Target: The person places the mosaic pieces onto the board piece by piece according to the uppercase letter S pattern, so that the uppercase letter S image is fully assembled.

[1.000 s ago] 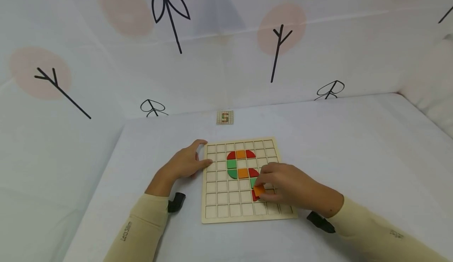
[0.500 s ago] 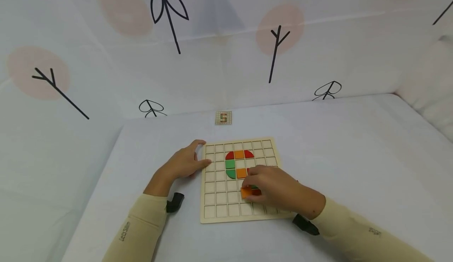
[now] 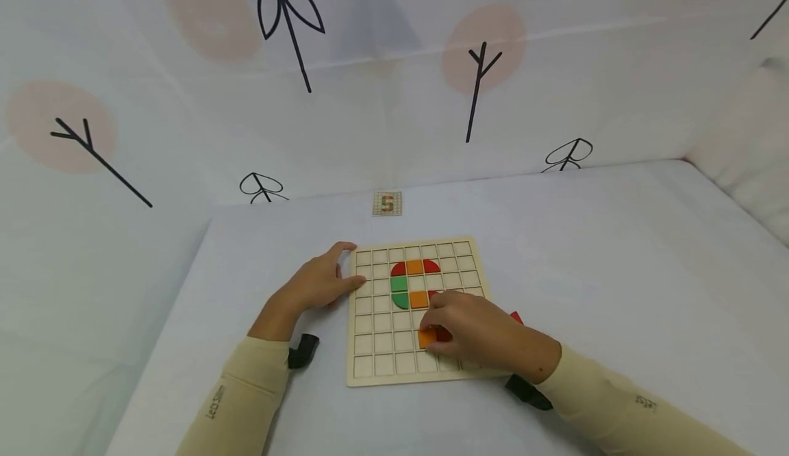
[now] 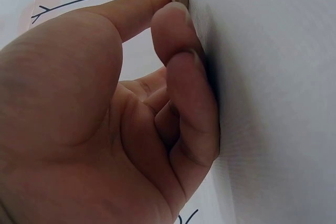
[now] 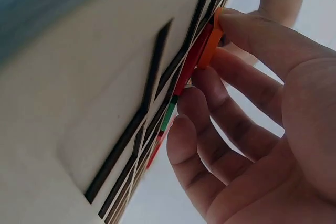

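Observation:
A wooden grid board (image 3: pixel 372 363) lies on the white table, with red, orange and green tiles in its cells. My left hand (image 3: pixel 317 281) holds the board's left edge, thumb over the rim and index finger at the upper corner. In the left wrist view its other fingers (image 4: pixel 191 108) are curled beside the edge. Between thumb and fingers, my right hand (image 3: pixel 474 326) pinches an orange square tile (image 3: pixel 427 338), tilted against the board in the right wrist view. A red tile (image 5: pixel 191 64) sits beside it. The right hand hides part of the lower pattern in the head view.
Behind the board lies a small pattern card (image 3: pixel 387 203) showing a similar tile figure. Something red (image 3: pixel 516 317) shows just right of the board, partly hidden by the right wrist. A white cloth wall (image 3: pixel 382 120) with drawn plants rises behind the table.
My right hand has carried the orange tile leftward, from over the red tile to the cell beside it, and lowered it slightly. The left hand keeps its place on the board.

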`<state>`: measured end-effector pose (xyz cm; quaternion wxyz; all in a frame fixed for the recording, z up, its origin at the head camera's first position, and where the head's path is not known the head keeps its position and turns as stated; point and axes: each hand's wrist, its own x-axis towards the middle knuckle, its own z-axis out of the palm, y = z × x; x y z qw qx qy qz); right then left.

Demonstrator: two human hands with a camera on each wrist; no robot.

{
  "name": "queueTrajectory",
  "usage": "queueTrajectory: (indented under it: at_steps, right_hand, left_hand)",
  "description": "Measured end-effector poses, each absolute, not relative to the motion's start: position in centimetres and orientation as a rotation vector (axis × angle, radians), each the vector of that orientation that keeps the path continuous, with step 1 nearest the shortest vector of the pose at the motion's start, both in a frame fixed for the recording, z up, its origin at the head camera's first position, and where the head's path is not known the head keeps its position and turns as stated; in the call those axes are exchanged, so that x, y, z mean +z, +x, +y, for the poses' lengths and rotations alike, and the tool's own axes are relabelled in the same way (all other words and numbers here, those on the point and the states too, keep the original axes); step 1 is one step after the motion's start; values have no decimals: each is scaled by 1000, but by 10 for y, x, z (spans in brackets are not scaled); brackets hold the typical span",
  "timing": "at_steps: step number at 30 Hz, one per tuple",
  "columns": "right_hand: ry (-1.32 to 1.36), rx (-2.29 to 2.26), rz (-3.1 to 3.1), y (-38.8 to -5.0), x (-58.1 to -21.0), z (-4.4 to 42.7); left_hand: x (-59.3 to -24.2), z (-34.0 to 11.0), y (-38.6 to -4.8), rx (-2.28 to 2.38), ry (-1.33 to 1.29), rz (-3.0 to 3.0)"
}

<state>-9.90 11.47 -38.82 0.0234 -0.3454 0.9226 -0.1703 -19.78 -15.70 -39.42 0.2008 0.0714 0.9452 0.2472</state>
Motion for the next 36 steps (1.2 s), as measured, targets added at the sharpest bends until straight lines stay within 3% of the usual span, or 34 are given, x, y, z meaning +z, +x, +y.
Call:
queueTrajectory:
  at_steps: [36]
  right_hand:
    - [-1185,-456,2859,-97,-388,113]
  left_hand:
    - [-395,-158,-199,706,199,2634]
